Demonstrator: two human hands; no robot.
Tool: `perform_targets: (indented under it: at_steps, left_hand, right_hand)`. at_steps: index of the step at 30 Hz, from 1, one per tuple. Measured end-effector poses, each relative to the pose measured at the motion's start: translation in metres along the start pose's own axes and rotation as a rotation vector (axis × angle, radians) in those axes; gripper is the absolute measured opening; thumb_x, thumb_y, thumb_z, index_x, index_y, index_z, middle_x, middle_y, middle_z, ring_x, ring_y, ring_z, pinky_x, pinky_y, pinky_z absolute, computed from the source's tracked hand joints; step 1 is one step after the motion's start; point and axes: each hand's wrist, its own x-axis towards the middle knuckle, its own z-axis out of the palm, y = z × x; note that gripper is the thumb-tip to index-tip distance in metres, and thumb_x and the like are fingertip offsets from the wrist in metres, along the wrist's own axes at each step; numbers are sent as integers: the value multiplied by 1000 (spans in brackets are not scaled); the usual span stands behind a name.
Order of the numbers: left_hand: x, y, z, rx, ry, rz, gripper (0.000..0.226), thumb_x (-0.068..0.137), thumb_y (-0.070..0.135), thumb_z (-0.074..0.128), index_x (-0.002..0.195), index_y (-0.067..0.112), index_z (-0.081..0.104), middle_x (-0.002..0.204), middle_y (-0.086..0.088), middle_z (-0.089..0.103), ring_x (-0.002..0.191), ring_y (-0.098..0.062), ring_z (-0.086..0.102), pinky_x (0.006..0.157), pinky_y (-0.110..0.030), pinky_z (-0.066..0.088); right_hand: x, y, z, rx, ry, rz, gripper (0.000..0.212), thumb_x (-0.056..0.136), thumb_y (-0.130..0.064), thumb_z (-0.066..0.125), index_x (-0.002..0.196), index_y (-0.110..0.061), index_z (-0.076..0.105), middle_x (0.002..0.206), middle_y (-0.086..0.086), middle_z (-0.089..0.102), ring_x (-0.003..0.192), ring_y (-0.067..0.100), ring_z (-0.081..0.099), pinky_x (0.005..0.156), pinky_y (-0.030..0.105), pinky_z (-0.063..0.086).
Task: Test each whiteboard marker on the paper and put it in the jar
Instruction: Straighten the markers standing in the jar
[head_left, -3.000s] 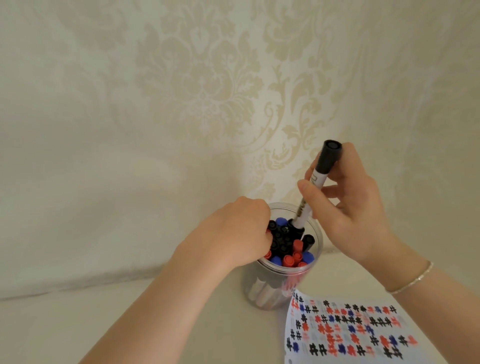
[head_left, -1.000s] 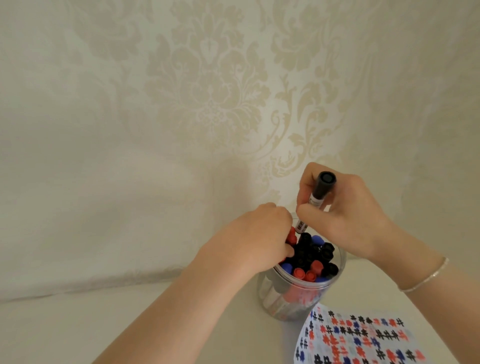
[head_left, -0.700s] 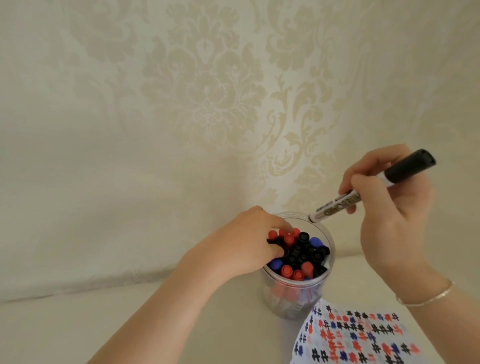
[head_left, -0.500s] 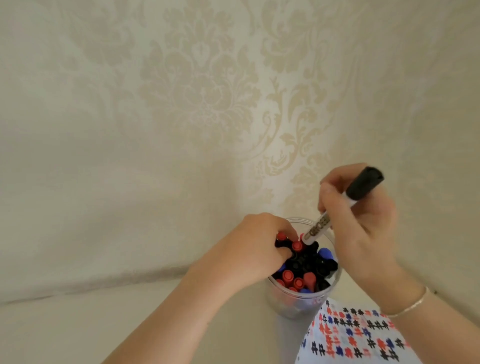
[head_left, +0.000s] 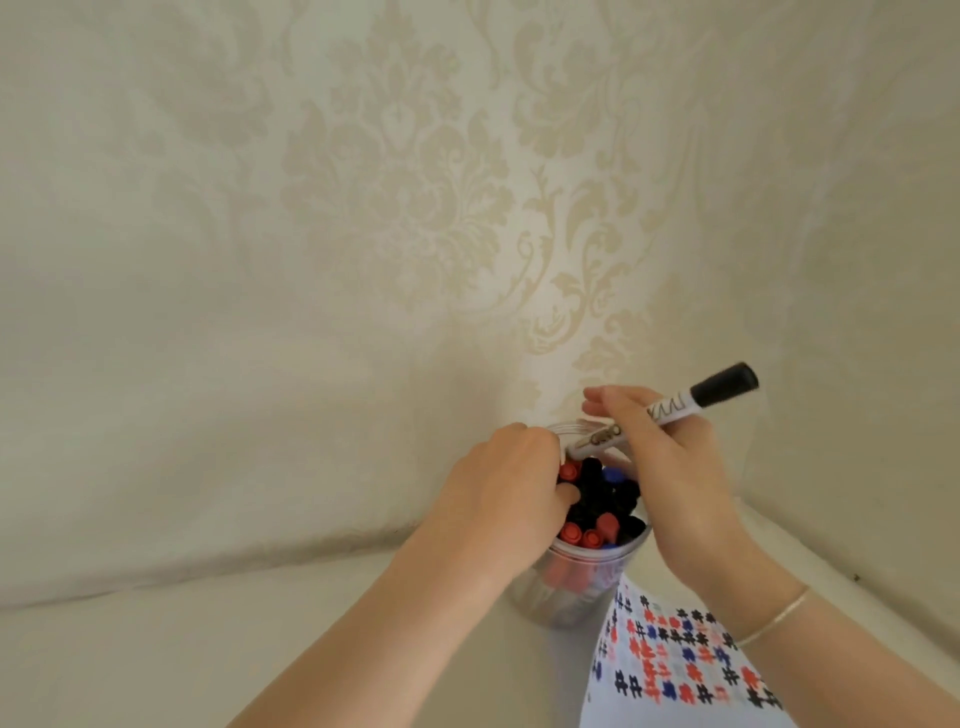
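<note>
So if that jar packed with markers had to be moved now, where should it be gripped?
Grip the clear jar round its side wall below the rim, coming in from the left. Marker caps crowd the mouth, so a top grip looks poor; the paper and right hand block the right.
</note>
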Motion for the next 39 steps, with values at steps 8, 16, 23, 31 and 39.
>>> perform_targets:
  at_steps: [8,16,23,31,39]
  left_hand:
    - [0,-10,-5,140,31,32,32,96,28,46,121,44,58,76,6,30,87,-25,57,64,-30,37]
    - [15,-28,6,-105,-60,196,30,93,26,56,121,30,62,145,5,38,124,-20,49,99,-36,43]
    - [11,-9,11,159,69,46,25,97,34,45,105,19,63,107,0,57,95,-29,60,67,-32,41]
    - [9,-9,6,240,69,122,36,96,25,43,128,37,52,143,6,40,103,-27,61,68,-31,38]
    - [15,-20,11,-4,48,106,30,90,31,50,116,24,63,137,9,46,107,-23,59,88,-36,49]
  right_hand:
    - [-14,9,16,131,150,-254,31,97,-16,47,77,4,59,69,13,68,74,29,70,72,32,57]
    - [-3,29,12,154,144,-325,38,98,-19,43,73,5,58,72,23,66,76,40,68,74,52,55]
    - [7,28,9,-152,86,-467,32,92,-35,45,71,-14,54,69,1,63,71,19,65,66,37,53]
    - [11,32,-4,-387,49,-476,51,90,-51,42,58,-11,43,51,-1,42,45,11,38,44,37,35]
    - [13,31,-5,-515,44,-701,38,95,-54,40,70,-25,45,47,-20,35,42,3,36,38,29,38]
